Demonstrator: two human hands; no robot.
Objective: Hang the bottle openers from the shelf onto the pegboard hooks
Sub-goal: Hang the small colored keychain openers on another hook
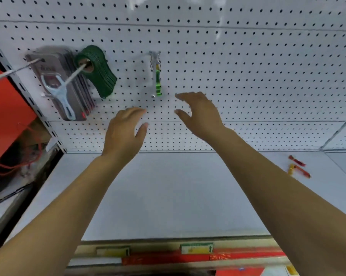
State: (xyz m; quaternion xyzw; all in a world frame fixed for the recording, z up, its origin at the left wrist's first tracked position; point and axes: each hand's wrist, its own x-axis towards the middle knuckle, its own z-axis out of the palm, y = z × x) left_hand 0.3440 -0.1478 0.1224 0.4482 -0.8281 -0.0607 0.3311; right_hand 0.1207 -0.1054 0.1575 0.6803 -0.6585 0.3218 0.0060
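Note:
A green and silver bottle opener hangs from a hook on the white pegboard. My left hand is below and left of it, fingers apart, holding nothing. My right hand is just below and right of the opener, also open and empty. Two more bottle openers, a red one and a red and yellow one, lie on the white shelf at the far right.
At the left of the pegboard, carded silver openers and dark green items hang on long hooks that stick out toward me. A red panel and upright post bound the left side. Price labels line the shelf's front edge.

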